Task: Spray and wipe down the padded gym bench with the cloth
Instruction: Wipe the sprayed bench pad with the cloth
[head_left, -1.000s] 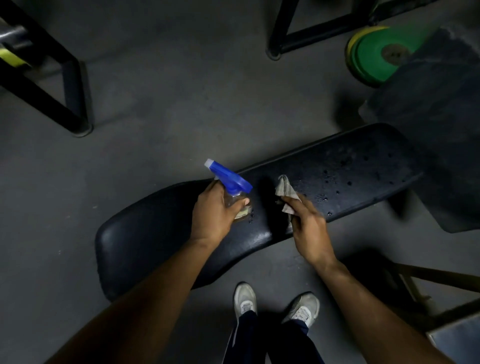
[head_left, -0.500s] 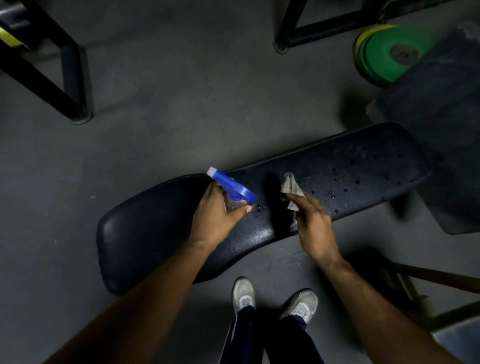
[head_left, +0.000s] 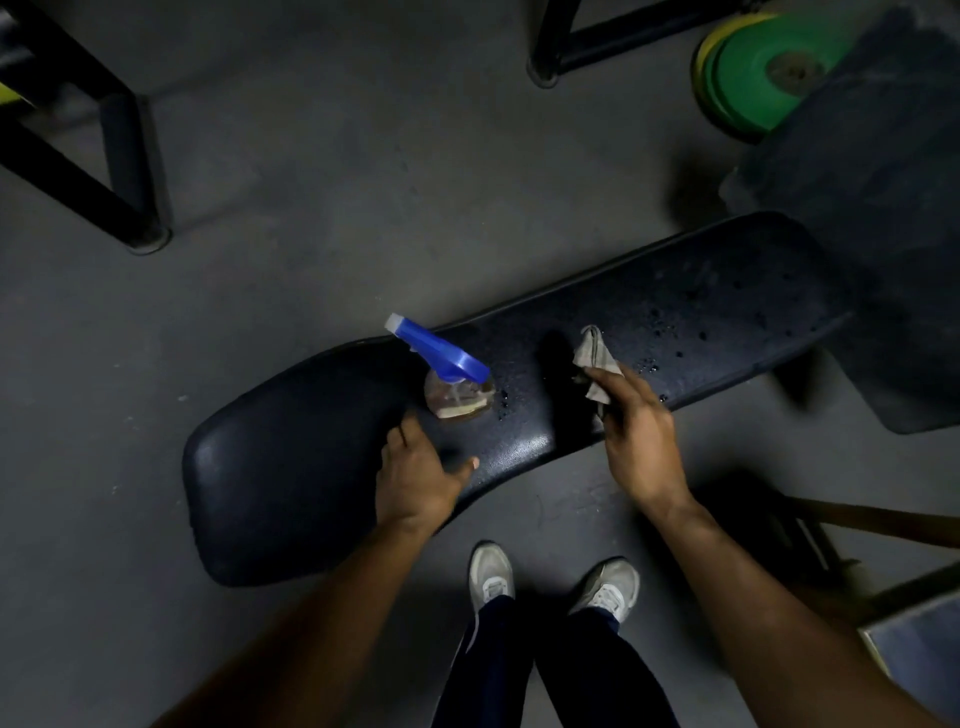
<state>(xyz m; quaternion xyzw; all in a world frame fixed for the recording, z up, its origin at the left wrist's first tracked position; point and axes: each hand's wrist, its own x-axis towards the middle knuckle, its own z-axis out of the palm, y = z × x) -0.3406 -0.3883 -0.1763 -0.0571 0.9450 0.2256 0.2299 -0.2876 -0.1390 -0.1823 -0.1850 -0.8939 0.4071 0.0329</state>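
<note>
A black padded bench (head_left: 291, 467) runs from lower left to upper right, with spray droplets on its right half. A clear spray bottle (head_left: 457, 389) with a blue trigger head stands upright on the pad's middle. My left hand (head_left: 415, 478) hovers just below the bottle with fingers spread and holds nothing. My right hand (head_left: 634, 441) grips a small grey cloth (head_left: 595, 358) over the pad, to the right of the bottle.
Green and yellow weight plates (head_left: 753, 73) lie at the upper right beside a dark mat (head_left: 872, 171). Black rack legs (head_left: 119, 171) stand at the upper left and top centre. My white shoes (head_left: 491, 577) are on the grey floor in front of the bench.
My left hand set the spray bottle upright on the bench, let go and drew back toward me. My right hand kept hold of the cloth in about the same spot.
</note>
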